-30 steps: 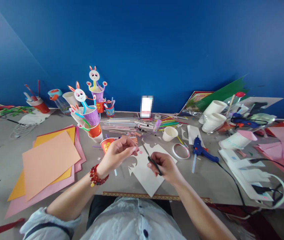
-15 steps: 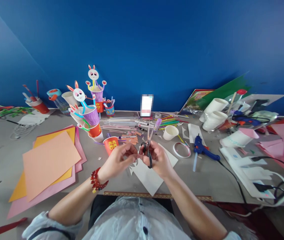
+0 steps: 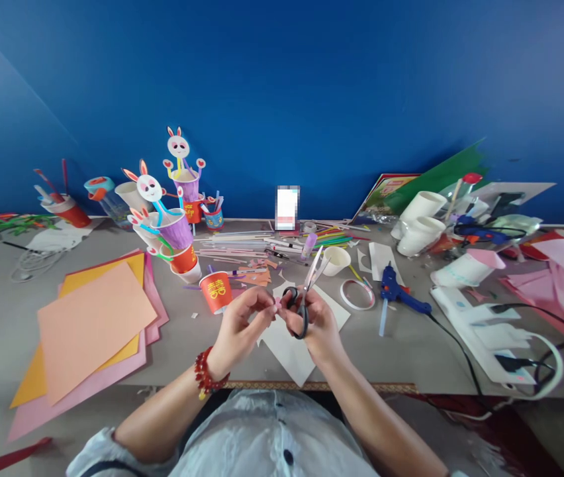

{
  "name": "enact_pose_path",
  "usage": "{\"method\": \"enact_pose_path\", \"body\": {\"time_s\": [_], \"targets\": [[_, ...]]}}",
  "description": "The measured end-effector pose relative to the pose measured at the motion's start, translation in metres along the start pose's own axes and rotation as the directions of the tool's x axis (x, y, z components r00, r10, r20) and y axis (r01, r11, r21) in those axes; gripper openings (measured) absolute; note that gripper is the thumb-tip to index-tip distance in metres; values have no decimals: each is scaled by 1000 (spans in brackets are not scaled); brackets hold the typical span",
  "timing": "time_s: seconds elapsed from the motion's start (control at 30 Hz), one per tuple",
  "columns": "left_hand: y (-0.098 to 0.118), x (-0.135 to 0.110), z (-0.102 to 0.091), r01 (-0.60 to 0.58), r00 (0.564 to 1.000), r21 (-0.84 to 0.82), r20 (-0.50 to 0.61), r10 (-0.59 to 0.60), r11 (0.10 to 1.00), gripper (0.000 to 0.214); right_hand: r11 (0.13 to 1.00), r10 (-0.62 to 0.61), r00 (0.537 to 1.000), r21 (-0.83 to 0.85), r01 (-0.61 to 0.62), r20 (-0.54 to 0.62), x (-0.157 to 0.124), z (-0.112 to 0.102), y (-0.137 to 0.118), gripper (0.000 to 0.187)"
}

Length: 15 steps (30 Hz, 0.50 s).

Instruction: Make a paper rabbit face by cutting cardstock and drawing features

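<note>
Both hands have drawn closer to the body since a second ago. Right hand [image 3: 314,324] grips the scissors [image 3: 303,298], blades parted; left hand [image 3: 242,324] pinches a small pink scrap [image 3: 277,303] at them (above the white sheet [image 3: 292,348]). Short snips, turning the scrap, suit best.

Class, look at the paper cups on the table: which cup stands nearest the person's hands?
The red cup with gold characters, standing upright just beyond the left hand; the others sit farther back.
</note>
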<state>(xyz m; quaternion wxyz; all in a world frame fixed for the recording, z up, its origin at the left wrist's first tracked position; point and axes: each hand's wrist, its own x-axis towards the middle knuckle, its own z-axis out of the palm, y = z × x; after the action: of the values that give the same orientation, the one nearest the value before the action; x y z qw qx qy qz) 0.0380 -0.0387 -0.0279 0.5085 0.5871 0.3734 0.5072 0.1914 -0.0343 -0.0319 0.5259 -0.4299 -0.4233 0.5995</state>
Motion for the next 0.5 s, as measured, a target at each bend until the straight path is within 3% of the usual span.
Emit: {"method": "enact_pose_path", "body": {"time_s": [0.13, 0.27, 0.5], "targets": [[9, 4, -3, 20, 1000, -72, 9, -20, 997, 20, 997, 73, 986, -29, -69, 147, -7, -11, 2, 35], [13, 7, -8, 17, 998, -148, 64, -7, 989, 19, 980, 196, 926, -105, -171, 321, -17, -25, 7, 48], [6, 8, -9, 32, 995, -212, 96, -12, 977, 15, 965, 256, 900, -152, -215, 354, -25, -31, 12, 57]]}}
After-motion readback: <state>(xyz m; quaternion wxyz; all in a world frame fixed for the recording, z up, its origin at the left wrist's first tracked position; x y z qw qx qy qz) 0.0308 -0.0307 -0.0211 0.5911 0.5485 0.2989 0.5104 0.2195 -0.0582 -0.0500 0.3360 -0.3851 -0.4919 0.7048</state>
